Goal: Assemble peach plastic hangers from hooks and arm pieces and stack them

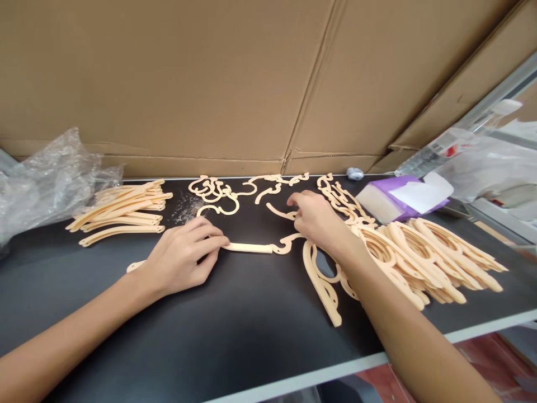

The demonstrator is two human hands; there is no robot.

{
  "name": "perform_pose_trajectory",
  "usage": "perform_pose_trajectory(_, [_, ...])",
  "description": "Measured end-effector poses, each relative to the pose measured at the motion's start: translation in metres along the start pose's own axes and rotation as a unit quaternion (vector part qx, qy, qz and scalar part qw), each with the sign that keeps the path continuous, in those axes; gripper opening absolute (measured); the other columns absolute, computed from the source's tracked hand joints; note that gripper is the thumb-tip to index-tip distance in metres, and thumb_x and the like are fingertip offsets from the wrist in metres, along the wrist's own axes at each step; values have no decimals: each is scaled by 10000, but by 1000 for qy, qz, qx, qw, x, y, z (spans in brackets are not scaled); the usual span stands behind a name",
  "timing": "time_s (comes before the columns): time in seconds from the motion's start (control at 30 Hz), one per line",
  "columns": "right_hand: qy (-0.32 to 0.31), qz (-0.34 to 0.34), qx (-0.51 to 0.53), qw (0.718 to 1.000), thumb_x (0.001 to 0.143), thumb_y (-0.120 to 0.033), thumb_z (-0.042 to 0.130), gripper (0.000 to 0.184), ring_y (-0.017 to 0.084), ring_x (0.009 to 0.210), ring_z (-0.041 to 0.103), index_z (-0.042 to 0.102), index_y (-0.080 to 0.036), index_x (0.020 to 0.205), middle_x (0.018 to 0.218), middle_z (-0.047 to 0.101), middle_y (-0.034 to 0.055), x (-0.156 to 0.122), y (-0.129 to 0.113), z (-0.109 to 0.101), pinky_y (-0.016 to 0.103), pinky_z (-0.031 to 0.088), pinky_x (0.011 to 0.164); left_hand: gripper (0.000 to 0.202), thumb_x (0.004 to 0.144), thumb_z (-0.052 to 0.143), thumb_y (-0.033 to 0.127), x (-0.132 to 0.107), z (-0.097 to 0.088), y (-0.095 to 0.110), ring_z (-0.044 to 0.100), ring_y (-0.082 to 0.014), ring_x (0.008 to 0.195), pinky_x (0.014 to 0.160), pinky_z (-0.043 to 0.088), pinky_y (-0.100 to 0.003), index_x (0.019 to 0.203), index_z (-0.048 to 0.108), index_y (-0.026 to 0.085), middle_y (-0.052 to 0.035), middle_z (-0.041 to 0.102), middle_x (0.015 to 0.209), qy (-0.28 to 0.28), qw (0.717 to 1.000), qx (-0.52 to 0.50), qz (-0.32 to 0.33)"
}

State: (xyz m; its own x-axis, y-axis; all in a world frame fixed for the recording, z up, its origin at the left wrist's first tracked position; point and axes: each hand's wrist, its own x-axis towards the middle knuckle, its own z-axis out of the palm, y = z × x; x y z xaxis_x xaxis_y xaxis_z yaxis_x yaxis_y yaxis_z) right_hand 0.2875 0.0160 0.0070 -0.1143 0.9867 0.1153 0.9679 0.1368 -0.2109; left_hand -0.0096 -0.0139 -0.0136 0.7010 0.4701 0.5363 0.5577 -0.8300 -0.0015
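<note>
Your hands sit low: left hand [187,257] bent over and touching one end of a straight strip [250,248], grip uncertain; right hand [312,218], fingers curled, beside a small curved piece [277,213], hold cannot be told. By size: brown cardboard [168,84] behind; black table [251,324] before you; clear plastic [50,184] far left; hangers [419,257] overlapping, right of your right forearm; pile of strips [121,207] to the left; purple tissue pack [398,198] behind the hangers. Straight strip lies between your hands, its right end against or just beside a hook [284,246]
</note>
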Motion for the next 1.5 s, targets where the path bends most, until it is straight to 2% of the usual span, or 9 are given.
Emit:
perform_pose_trajectory(0.37, [-3,-30,22,999,817,15,454,471,246,1017,641,693,-127,1197,1092,669,130,-4,-10,-3,320,458,929,160,907,590,103,1,-2,4,678,-189,876,689,540,-284,939,724,186,-34,771,942,11,1000,-6,16])
perform_pose_trajectory(0.63, [90,-53,150,983,919,-90,471,346,240,949,642,716,-129,1161,1067,645,137,-7,-17,-1,366,492,878,152,895,580,103,0,-3,15,679,-188,795,519,448,-294,895,711,181,-7,758,876,20,998,61,17])
perform_pose_trajectory(0.77, [52,-75,314,945,961,-239,518,180,193,832,639,693,-200,941,909,665,49,-17,-37,-9,340,494,783,161,894,601,101,1,-5,17,682,-215,866,621,507,-310,994,705,172,-29,760,907,43,996,71,13])
perform_pose_trajectory(0.93, [-43,-56,444,893,994,-371,505,229,166,731,620,619,-205,884,740,634,-7,-27,-59,-6,339,495,743,210,900,659,161,6,-8,22,665,-257,971,856,541,-401,1110,662,147,-86,750,1008,81,995,54,-4])
perform_pose_trajectory(1.1, [-79,-39,581,809,965,-416,573,252,153,742,636,596,-187,862,772,641,4,-31,-72,8,327,539,740,177,942,672,309,7,-5,24,646,-211,832,770,518,-366,1010,644,148,-62,727,876,94,994,-15,-56])
perform_pose_trajectory(1.23, [-78,-49,638,765,965,-404,587,226,145,739,657,611,-188,905,786,649,-2,-38,-80,9,313,557,730,218,982,584,217,9,-8,17,613,-166,752,715,508,-318,772,629,182,-17,667,721,85,979,-138,-123])
perform_pose_trajectory(1.3, [-63,-48,609,789,976,-385,576,203,144,755,663,637,-194,944,809,665,-2,-42,-82,7,305,553,734,199,948,616,187,12,-16,12,618,-172,789,750,521,-332,750,626,185,-25,677,765,111,970,-175,-128])
perform_pose_trajectory(1.43, [-22,-98,416,904,977,-298,582,136,176,854,662,680,-208,951,907,712,19,-49,-84,6,342,530,798,331,859,643,120,17,-33,1,625,-216,921,779,515,-386,581,479,195,-59,705,966,231,962,-76,-126])
perform_pose_trajectory(1.5, [-7,-150,292,945,966,-263,607,126,220,944,655,700,-187,1002,990,726,57,-52,-84,10,396,520,874,383,817,643,101,18,-35,-1,643,-236,978,800,525,-405,545,391,196,-50,721,1010,255,962,-25,-95])
